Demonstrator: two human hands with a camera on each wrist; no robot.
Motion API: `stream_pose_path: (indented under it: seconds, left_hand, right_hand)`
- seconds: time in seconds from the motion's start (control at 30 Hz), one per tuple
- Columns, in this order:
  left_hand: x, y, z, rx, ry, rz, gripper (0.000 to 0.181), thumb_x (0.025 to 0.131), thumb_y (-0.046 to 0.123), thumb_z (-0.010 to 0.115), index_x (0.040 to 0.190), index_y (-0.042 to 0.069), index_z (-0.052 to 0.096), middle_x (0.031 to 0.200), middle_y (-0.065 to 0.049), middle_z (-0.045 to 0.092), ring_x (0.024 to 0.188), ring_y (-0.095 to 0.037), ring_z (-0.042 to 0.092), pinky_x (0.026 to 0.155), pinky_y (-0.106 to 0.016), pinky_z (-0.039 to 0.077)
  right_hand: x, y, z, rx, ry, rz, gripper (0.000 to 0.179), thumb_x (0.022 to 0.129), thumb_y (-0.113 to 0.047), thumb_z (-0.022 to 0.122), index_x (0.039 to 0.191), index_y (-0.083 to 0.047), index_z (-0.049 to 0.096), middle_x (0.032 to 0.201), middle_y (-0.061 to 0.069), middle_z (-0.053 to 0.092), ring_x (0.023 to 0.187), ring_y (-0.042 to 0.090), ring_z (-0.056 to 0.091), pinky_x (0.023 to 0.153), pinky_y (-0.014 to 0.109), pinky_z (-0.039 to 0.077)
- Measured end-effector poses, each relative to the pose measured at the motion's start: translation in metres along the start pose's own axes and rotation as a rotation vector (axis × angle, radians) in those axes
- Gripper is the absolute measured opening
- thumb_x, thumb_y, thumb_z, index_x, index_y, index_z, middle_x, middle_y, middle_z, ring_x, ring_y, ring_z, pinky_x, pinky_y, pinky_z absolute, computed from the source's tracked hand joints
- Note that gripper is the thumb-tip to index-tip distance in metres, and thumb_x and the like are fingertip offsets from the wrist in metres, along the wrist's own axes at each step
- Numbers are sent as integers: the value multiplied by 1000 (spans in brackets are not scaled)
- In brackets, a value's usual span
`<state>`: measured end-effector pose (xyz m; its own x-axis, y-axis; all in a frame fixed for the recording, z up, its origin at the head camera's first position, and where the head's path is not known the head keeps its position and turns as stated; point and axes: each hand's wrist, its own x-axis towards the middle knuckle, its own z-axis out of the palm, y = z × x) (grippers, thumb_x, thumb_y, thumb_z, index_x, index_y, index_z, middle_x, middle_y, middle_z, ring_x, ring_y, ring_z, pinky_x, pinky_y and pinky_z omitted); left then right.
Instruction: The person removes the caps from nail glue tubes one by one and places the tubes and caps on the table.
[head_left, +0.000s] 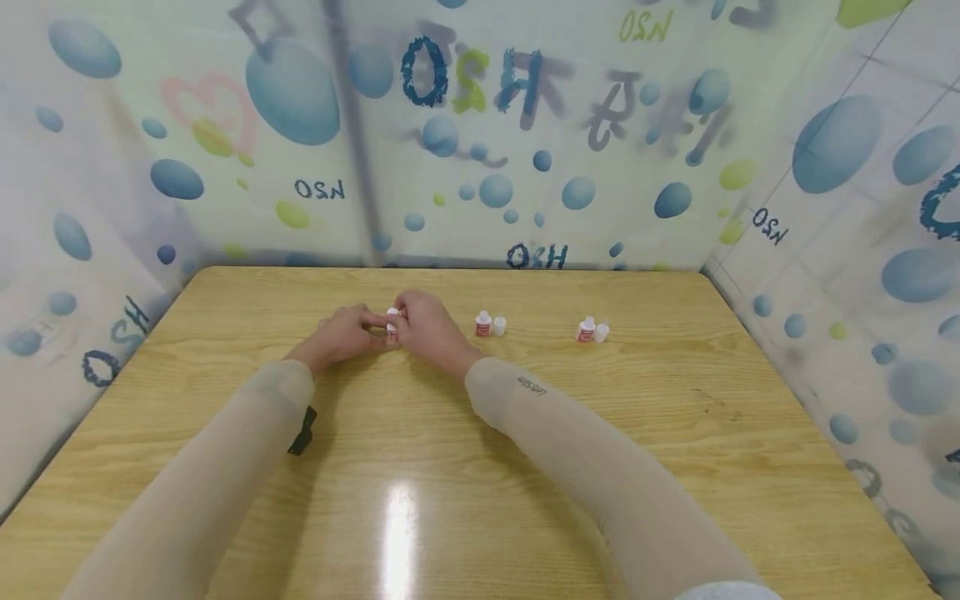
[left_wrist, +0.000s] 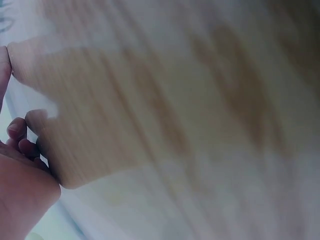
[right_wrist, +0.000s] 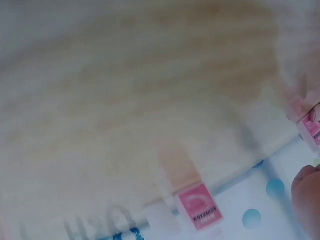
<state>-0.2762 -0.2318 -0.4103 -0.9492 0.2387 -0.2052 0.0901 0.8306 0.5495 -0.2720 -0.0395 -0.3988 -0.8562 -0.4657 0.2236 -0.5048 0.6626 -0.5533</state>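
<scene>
A small white bottle (head_left: pixel 392 330) with a red label stands upright on the table between both hands, its white top partly covered by fingers. From the left side, my left hand (head_left: pixel 343 336) holds it with thumb and fingers. My right hand (head_left: pixel 429 327) pinches it from the right, near the top; exactly where the fingertips sit is hidden. At the edge of the right wrist view, fingers touch the bottle's pink-red label (right_wrist: pixel 313 131). The left wrist view catches only part of the left hand (left_wrist: pixel 22 192), with the bottle out of sight.
To the right stand a second red-labelled bottle (head_left: pixel 483 325) with a white cap (head_left: pixel 500 326) beside it, and a third bottle (head_left: pixel 586 331) with another cap (head_left: pixel 602 333). The wooden table (head_left: pixel 465 500) meets a bubble-printed curtain (head_left: pixel 480 150) at its back edge.
</scene>
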Motion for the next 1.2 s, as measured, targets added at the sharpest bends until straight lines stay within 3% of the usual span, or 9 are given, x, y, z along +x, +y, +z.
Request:
stream_pose_path:
  seconds: [0.23,0.5,0.67,0.83,0.97,1.2]
  left_hand:
    - [2,0,0,13,-7,9,56,99,43,74,147,15,65,157,-32,47,147,-57,36,114,-75,23]
    - [3,-2,0,22,-4,11,56,99,45,74,145,14,67,158,-30,48,149,-57,36,115,-75,23]
    - [4,-4,0,2,-11,-6,57,99,45,74,146,16,66,164,-32,40,153,-57,30,118,-77,19]
    - [3,-4,0,-7,-12,-18,55,99,43,74,146,16,66,163,-30,42,152,-54,33,119,-75,19]
    - [2,-3,0,-13,-7,-12,54,98,43,74,145,17,67,161,-30,46,151,-53,37,117,-76,19]
    - [2,-1,1,-29,-7,-9,54,98,44,75,145,19,67,165,-32,40,155,-55,30,119,-78,16]
  right_hand:
    - [2,0,-4,-37,-73,-14,24,109,-22,61,123,-3,65,114,9,67,100,19,61,91,30,55]
    - [4,3,-2,34,-66,-34,24,110,-15,57,126,0,66,124,14,69,115,25,67,103,34,56]
    - [0,2,0,169,-19,29,21,108,-13,61,124,-2,69,110,9,70,96,16,64,84,23,54]
    - [-3,2,2,272,37,69,20,106,-17,67,119,-3,72,96,5,68,80,10,59,68,18,49]
    - [-3,1,3,294,61,100,21,104,-22,72,115,-4,73,92,4,69,76,8,59,65,17,48]
    - [-3,1,5,263,108,114,22,103,-24,74,111,-3,74,93,6,74,76,7,61,67,15,51]
